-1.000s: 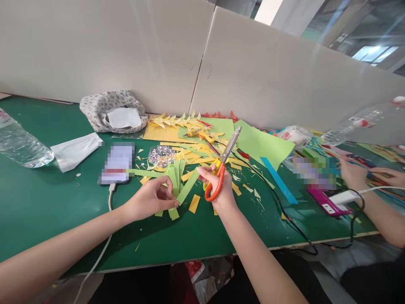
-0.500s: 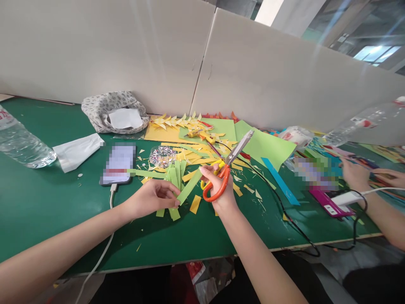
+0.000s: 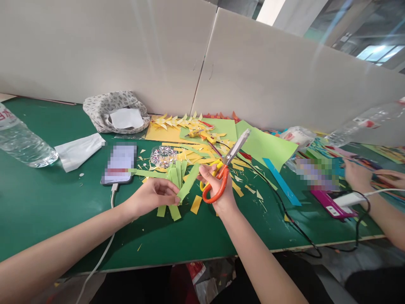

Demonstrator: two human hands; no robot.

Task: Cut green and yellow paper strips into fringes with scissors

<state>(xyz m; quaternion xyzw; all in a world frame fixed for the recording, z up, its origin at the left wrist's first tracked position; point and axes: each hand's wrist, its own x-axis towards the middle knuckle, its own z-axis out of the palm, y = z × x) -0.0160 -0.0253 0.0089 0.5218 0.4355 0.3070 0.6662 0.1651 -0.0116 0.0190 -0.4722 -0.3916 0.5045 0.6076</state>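
My left hand (image 3: 155, 196) pinches the lower end of a light green paper strip (image 3: 189, 184) between thumb and fingertips. The strip slants up toward my right hand (image 3: 221, 192), whose thumb and finger are at its upper end. That same hand has scissors (image 3: 234, 148) hooked in it, orange and yellow at the handles, blades pointing up and away. Behind and under my left hand lies a heap of green paper strips (image 3: 177, 171). Small yellow paper pieces (image 3: 196, 204) are scattered around on the green table (image 3: 158, 249).
A phone (image 3: 120, 162) with a white cable lies left, near a water bottle (image 3: 25, 137) and a cloth pouch (image 3: 115, 112). A glue gun (image 3: 202, 135) rests among yellow scraps. At right are a magenta power strip (image 3: 330, 207), a black cord and another person's hands (image 3: 357, 175).
The green strip, nearly straight before, now bends near my left fingertips. My right hand and the scissors have shifted slightly left and down. My left hand has barely moved.
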